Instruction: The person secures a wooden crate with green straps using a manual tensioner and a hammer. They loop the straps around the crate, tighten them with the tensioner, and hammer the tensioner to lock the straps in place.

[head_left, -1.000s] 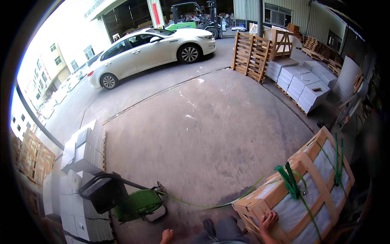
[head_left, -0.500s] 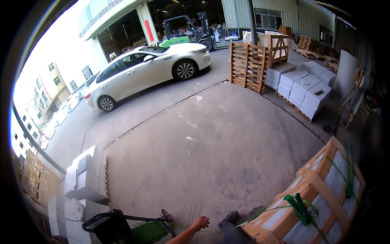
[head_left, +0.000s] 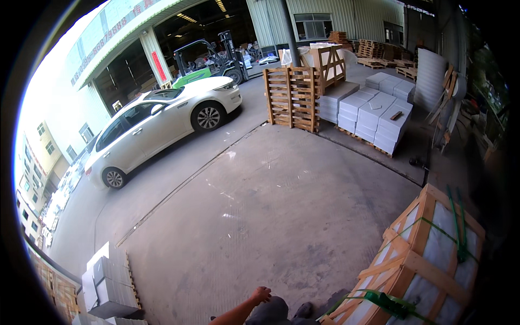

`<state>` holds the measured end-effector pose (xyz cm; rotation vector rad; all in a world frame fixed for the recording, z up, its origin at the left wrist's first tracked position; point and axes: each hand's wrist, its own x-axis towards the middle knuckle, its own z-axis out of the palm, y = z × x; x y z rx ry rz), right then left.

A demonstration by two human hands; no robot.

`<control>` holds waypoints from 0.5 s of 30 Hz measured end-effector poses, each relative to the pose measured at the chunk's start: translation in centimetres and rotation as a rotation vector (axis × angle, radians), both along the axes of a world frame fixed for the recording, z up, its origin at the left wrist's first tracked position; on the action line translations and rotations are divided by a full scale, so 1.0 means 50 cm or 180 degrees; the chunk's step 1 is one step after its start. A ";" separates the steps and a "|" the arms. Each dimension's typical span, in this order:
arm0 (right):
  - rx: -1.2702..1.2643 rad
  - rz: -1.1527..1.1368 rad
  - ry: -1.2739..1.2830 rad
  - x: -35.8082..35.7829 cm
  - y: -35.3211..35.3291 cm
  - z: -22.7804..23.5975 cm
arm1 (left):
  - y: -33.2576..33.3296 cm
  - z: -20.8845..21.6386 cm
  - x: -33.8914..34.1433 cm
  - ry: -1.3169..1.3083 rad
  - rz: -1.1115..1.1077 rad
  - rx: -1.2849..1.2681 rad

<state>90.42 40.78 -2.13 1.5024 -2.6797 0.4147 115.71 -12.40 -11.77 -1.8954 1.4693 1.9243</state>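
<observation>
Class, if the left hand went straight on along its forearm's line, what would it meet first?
The way looks free at first: the left hand points forward and right, over the concrete floor. Farther on, that line seems to pass near the far corner of the wooden crate, but depth is unclear.

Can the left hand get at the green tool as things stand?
Probably yes, with a stretch or step to the right: nothing visible stands between the left hand and the green tool on the wooden crate.
</observation>
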 end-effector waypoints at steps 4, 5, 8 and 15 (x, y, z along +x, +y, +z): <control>-0.0005 -0.0587 -0.0303 0.025 -0.037 0.026 | -0.107 -0.014 -0.061 -0.0005 -0.0288 0.0206; 0.0008 -0.0764 -0.0330 0.035 -0.042 0.029 | -0.133 -0.016 -0.095 -0.0011 -0.0431 0.0177; 0.0062 -0.1512 -0.0144 0.052 -0.099 0.027 | -0.219 -0.017 -0.234 0.0136 -0.0903 0.0071; 0.0187 -0.3016 0.0331 -0.006 -0.180 -0.037 | -0.275 0.012 -0.481 0.0786 -0.2055 0.0602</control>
